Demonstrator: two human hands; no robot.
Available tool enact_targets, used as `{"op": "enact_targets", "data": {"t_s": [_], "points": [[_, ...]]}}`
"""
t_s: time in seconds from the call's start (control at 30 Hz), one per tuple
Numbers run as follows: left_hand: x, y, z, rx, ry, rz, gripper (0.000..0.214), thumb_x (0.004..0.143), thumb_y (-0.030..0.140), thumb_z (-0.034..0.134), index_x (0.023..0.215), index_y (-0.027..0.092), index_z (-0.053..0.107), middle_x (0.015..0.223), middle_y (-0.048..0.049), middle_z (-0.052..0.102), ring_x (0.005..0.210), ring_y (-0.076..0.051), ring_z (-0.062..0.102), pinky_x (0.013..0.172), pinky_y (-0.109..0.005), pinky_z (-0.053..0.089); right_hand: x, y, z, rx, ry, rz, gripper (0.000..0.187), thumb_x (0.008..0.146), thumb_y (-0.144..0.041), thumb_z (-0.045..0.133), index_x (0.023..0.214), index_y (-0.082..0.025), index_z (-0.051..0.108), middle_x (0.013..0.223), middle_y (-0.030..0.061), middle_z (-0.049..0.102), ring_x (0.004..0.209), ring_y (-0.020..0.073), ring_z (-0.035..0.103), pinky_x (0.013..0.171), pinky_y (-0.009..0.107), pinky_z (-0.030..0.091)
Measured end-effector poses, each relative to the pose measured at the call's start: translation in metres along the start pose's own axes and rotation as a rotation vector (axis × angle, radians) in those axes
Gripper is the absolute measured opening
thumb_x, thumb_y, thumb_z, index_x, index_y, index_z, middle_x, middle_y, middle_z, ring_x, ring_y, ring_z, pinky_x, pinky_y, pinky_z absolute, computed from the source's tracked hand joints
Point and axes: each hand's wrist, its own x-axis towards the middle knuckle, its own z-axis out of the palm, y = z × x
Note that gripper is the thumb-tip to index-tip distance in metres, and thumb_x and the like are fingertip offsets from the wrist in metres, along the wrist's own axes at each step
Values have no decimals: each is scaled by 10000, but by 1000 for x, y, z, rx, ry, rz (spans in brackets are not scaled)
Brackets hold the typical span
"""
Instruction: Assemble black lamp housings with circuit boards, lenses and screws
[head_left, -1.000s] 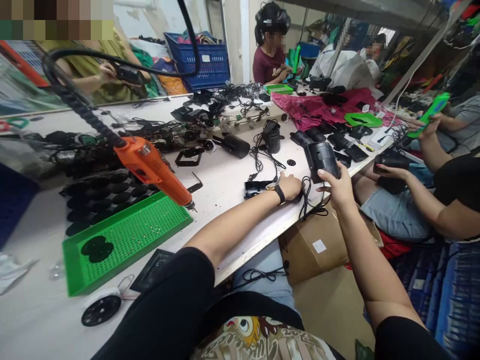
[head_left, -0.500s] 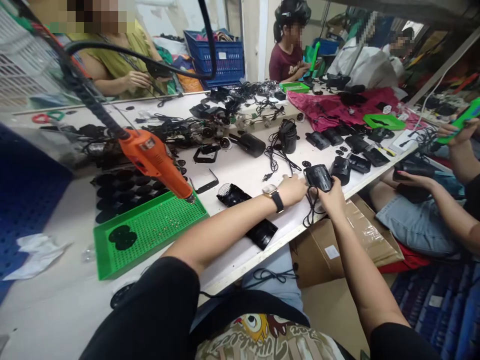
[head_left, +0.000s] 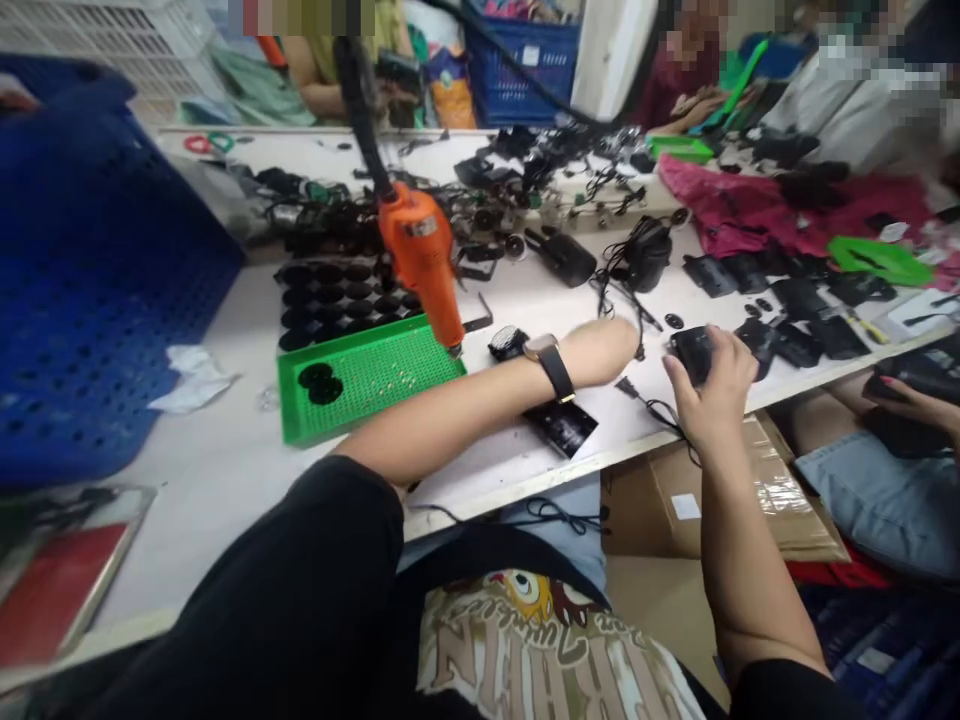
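Observation:
My right hand (head_left: 716,385) is around a black plastic housing (head_left: 690,350) near the table's front edge, its thumb on the near side and its fingers over the far side. A black cord with a plug (head_left: 628,388) trails between my hands and hangs by the edge below the right wrist. My left hand (head_left: 604,350) is blurred beside another black cord, its fingers hidden from view. Under my left forearm lie black half-shells (head_left: 566,428), partly covered. Just beyond the hands is a small black disc (head_left: 673,321).
An orange electric screwdriver (head_left: 424,255) hangs over a green tray (head_left: 281,405) with screws and black discs. A blue crate (head_left: 97,270) stands at left. More housings (head_left: 836,338) and a pink cloth (head_left: 750,205) lie at right. Co-workers sit opposite and at right.
My view has turned left. My left hand has moved apart from the housing, while my right hand stays at it. The cord's plug now shows between the hands.

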Motion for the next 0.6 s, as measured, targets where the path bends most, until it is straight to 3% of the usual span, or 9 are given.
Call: {"op": "enact_targets", "data": {"t_s": [0.07, 0.13, 0.2, 0.27, 0.33, 0.43, 0.5, 0.6], "points": [[-27, -16, -21, -51, 62, -11, 408, 1030, 21, 384, 1386, -12, 581, 1342, -243, 659, 1309, -331, 628, 1099, -442, 477, -9, -40, 1, 130, -237, -140, 755, 984, -637, 558, 1590, -215, 401, 1510, 203, 544, 1413, 385, 504, 1203, 595, 391], [-61, -30, -36, -196, 188, -18, 356, 1039, 83, 451, 1338, 14, 632, 1276, -187, 708, 1312, -337, 629, 1129, -478, 446, -23, -72, 8, 153, -446, -196, 873, 921, -675, 635, 1613, -210, 375, 1550, 218, 531, 1423, 423, 512, 1168, 620, 431], [-101, -40, -41, -406, 273, -25, 318, 1033, 161, 501, 1264, 73, 702, 1220, -115, 743, 1286, -330, 650, 1153, -536, 418, -39, -92, 19, 121, -564, -189, 982, 849, -667, 717, 1621, -175, 364, 1578, 256, 503, 1409, 476, 525, 1109, 659, 472], [-145, -46, -32, -654, 331, -64, 248, 974, 185, 598, 1139, 136, 778, 1113, -66, 781, 1182, -310, 702, 1141, -556, 437, -55, -100, 30, 108, -621, -139, 967, 828, -589, 741, 1610, -153, 375, 1552, 267, 528, 1348, 483, 583, 1028, 652, 532], [-185, -48, -9, -915, 417, -161, 178, 884, 175, 716, 1026, 184, 823, 1035, -66, 807, 1056, -292, 733, 1111, -531, 486, -68, -104, 34, 123, -619, -74, 873, 831, -504, 723, 1573, -160, 419, 1488, 245, 592, 1287, 459, 636, 973, 622, 574], [-228, -44, 44, -1292, 469, -381, 211, 857, 231, 795, 1066, 218, 821, 1057, -87, 811, 951, -256, 747, 939, -414, 599, -86, -119, 29, 192, -510, -37, 750, 834, -478, 725, 1494, -205, 495, 1402, 198, 657, 1258, 420, 663, 981, 594, 589], [-242, -34, 81, -1566, 435, -533, 319, 885, 340, 805, 1174, 210, 770, 1131, -98, 796, 993, -254, 768, 906, -394, 614, -96, -139, 21, 281, -458, -63, 710, 854, -508, 737, 1470, -243, 504, 1373, 174, 667, 1254, 396, 664, 994, 579, 591], [-248, -15, 117, -1933, 577, -587, 602, 910, 521, 777, 1422, 261, 597, 1332, -94, 738, 1188, -273, 728, 1046, -455, 575, -110, -176, 9, 424, -511, -128, 700, 911, -566, 702, 1497, -265, 466, 1361, 173, 644, 1251, 381, 651, 1004, 579, 584]]}}
